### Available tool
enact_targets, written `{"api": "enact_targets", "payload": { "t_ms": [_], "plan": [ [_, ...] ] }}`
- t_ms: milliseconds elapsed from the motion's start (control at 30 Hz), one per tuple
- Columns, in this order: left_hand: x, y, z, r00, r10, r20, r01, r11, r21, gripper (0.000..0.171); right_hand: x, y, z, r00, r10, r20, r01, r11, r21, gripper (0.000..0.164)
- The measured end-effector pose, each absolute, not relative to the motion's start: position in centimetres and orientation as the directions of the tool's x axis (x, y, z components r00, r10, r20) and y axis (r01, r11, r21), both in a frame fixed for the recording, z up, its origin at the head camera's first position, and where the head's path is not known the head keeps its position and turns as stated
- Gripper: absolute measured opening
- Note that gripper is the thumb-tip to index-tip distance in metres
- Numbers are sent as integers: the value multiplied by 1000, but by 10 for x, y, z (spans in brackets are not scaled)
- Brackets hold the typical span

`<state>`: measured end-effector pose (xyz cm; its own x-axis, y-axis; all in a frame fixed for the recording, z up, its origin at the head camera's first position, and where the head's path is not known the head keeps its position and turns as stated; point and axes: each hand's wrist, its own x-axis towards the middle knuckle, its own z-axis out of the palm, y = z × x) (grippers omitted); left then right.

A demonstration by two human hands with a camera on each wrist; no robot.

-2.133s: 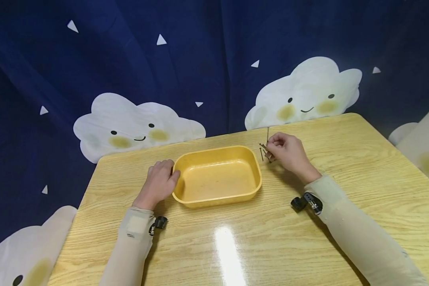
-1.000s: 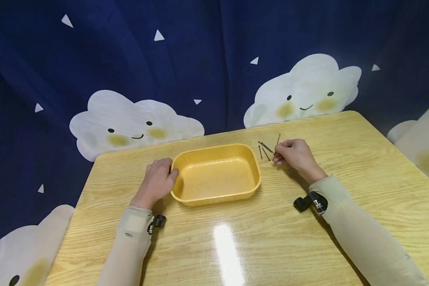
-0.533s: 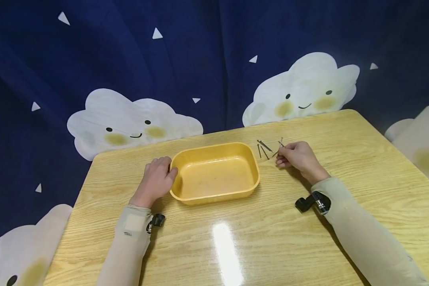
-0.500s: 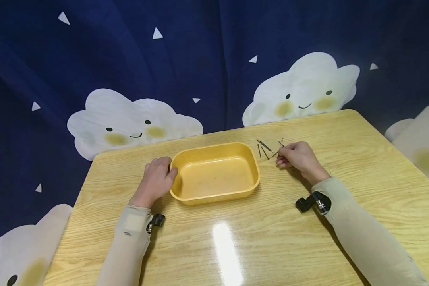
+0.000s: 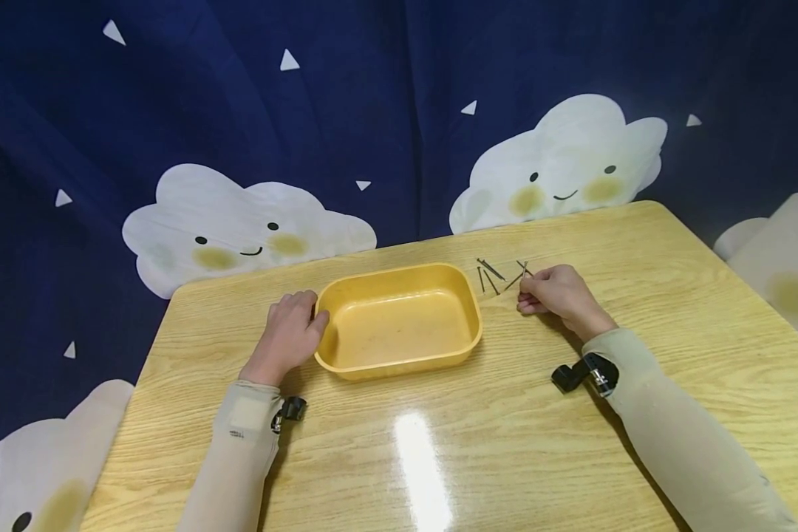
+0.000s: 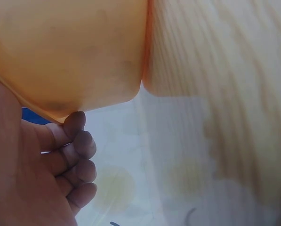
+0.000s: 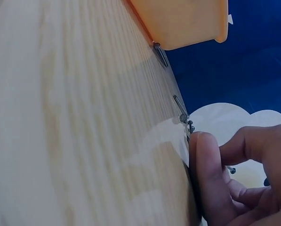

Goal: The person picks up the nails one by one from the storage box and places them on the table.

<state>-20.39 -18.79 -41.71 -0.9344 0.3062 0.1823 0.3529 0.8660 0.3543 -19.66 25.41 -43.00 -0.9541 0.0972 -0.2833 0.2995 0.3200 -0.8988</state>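
My left hand (image 5: 289, 336) grips the left end of a yellow plastic tub (image 5: 402, 321), thumb over the rim and fingers outside. The left wrist view shows its fingertips (image 6: 86, 143) curled beside the tub's wall. To the right of the tub, my right hand (image 5: 561, 295) pinches a thin dark screw (image 5: 524, 269) between thumb and forefinger, low over the table. Other screws cross at its fingertips, and part of them is hidden by the hand. A group of several loose screws (image 5: 490, 277) lies between this hand and the tub's right end.
The wooden table (image 5: 505, 451) carries the tub and the screws. Behind its far edge hangs a dark blue curtain (image 5: 346, 96) with cloud prints. Small black cameras (image 5: 572, 375) are strapped to both wrists.
My right hand has drawn back from the screw group toward the right and slightly nearer, lowering its pinched screw; more screws now show uncovered. My left hand keeps its grip on the tub.
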Motion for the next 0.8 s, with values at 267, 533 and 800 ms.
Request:
{"api": "enact_targets", "payload": {
  "t_ms": [267, 533, 800],
  "plan": [
    [-202, -189, -416, -933, 308, 186, 356, 864, 356, 23, -194, 257, -428, -952, 73, -297, 304, 344, -888, 31],
    [-203, -188, -417, -935, 307, 177, 351, 866, 356, 24, -194, 260, -429, -949, 72, -306, 312, 334, -890, 30],
    [-201, -187, -418, -938, 308, 161, 346, 867, 359, 25, -192, 262, -432, -947, 78, -312, 320, 331, -888, 29]
  ]
}}
